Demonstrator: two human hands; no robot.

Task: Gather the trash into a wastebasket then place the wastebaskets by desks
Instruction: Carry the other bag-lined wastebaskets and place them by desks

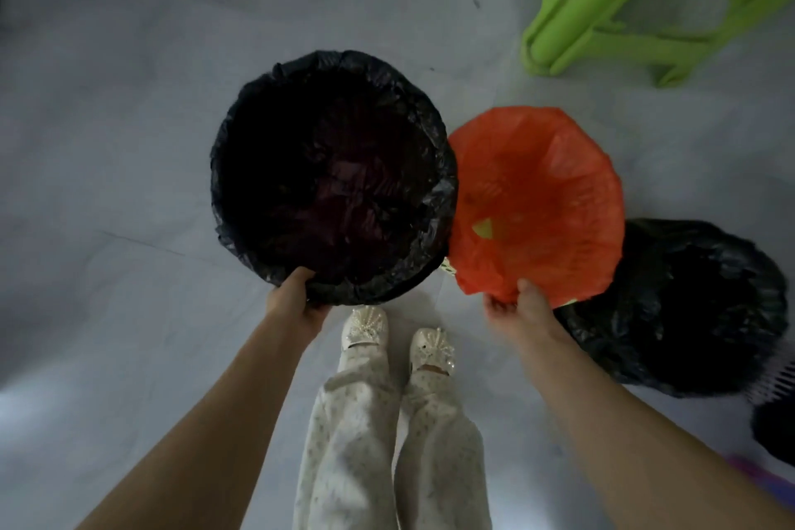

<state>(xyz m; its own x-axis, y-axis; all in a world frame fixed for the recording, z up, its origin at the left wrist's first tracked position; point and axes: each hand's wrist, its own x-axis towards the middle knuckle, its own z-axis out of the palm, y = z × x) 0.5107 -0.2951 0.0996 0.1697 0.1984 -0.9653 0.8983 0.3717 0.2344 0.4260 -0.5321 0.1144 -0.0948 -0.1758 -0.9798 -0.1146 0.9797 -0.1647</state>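
Inside of the near-left black-lined wastebasket [333, 176] too dark to read, third black-lined wastebasket [688, 306] partly hidden behind the orange-lined wastebasket [537, 202], green plastic stool [611, 9] cut off far right, dark blurred shape [774, 430] at right edge unidentifiable.

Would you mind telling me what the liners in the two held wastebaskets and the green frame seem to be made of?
Black liner: thin plastic film, likely; crinkled, faintly glossy at the rim.
Orange liner: thin translucent plastic film, folded over the rim.
Green frame: probably moulded plastic; smooth, uniformly coloured.
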